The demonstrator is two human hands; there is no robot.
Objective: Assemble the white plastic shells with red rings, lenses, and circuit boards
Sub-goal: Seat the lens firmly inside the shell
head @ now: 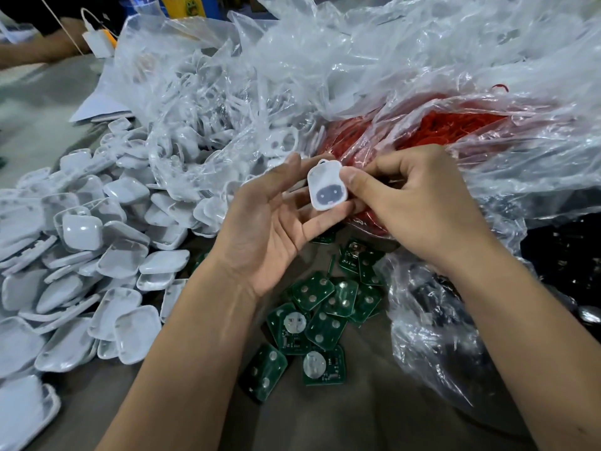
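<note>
White plastic shell sits between both hands above the green circuit boards. Left hand supports it with loosely extended fingers; right hand pinches its right edge, thumb on front.

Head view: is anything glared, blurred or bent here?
Head view: glare streaks the clear bags; the left forearm is motion-smeared; the shell between both hands stays sharp; wide-angle bending stretches the shell pile at the left edge.
</note>
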